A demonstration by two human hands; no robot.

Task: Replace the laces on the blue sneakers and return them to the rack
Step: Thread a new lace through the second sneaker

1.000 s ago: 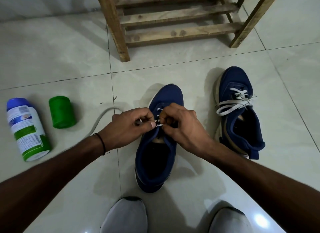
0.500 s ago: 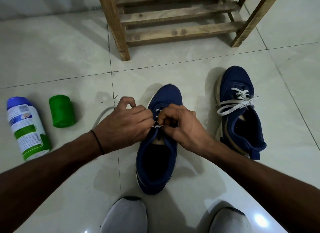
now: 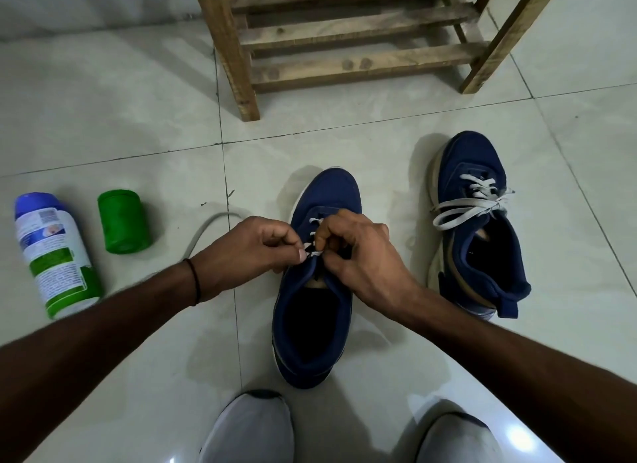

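Fingers (image 3: 275, 235) of the left hand (image 3: 248, 249) and right hand (image 3: 362, 252) are curled tight, pinching the flat white lace (image 3: 312, 245) over the eyelets of the navy fabric sneaker (image 3: 324, 193) at frame centre. At 12 o'clock stands the slatted wooden rack (image 3: 344, 62). At 3 o'clock the second navy sneaker (image 3: 479, 256) sits on the tile (its lace tied in a bow). At 9 o'clock lie a white-and-green plastic bottle with a blue cap (image 3: 51, 256) and, nearer, a green ribbed cylinder (image 3: 122, 226). A loose grey lace end (image 3: 206, 228) curves out from under the left hand.
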